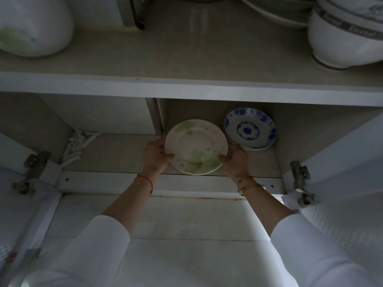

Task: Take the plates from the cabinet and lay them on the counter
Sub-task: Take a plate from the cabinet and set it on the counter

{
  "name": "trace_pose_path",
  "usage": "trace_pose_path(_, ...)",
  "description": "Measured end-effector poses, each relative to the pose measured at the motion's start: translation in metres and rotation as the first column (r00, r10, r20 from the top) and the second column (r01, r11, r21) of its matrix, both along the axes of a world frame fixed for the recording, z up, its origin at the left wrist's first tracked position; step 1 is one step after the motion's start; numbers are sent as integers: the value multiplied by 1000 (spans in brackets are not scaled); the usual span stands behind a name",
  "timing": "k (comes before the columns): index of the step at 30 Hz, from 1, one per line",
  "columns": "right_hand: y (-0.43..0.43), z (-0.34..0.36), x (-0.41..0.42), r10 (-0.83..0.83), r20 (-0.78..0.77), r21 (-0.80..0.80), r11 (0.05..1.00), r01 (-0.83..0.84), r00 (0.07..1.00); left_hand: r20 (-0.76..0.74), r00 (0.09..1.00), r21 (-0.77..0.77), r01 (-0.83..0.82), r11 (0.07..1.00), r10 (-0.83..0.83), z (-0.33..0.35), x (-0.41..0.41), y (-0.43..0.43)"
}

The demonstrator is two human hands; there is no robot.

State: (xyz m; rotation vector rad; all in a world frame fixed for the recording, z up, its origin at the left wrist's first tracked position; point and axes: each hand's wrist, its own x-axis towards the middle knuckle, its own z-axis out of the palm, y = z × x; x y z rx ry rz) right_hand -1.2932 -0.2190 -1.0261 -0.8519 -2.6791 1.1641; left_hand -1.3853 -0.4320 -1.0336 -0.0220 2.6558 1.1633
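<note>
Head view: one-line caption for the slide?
Left hand and right hand grip a green-patterned plate by its rim in the open cabinet, beside stacked blue-patterned plates.

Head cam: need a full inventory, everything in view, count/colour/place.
green-leaf plate: 1, cream with green leaves, front of lower shelf
blue-patterned plates: small stack, exact count unclear, white and blue, lower shelf, right of the green-leaf plate
banded bowls: stack, white with grey band, right of upper shelf
white dishes: stack, white, upper shelf back
rounded container: 1, white with green print, upper shelf left
small white pieces: pile, white, lower shelf left
door hinges: metal, both sides
left hand: grips plate's left rim, red string on wrist
right hand: grips plate's right rim, gold bangle on wrist
</note>
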Motion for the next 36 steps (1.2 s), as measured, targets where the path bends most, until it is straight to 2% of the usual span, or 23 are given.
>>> trace_pose_path(8,-3,6,5,-28,-45,-9,1000,27,999,9,996,100,-87,991,87,3,9,6)
trace_pose_path(16,-15,22,30,-43,-78,-73,997,38,996,22,997,176,-80,981,77,24,36,-13)
trace_pose_path(19,-22,34,48,-68,-94,-135,989,55,993,38,997,251,-77,965,69,38,55,-26)
trace_pose_path(23,-35,54,82,-88,-100,-234,970,63,991,60,996,224,-82,971,70,60,89,-49)
trace_pose_path(27,-50,80,124,-77,-97,-275,960,48,992,74,995,268,-80,960,62,92,128,-72)
trace_pose_path(36,-79,156,200,-83,-107,-389,920,35,991,167,976,453,-200,869,137,173,210,-106)
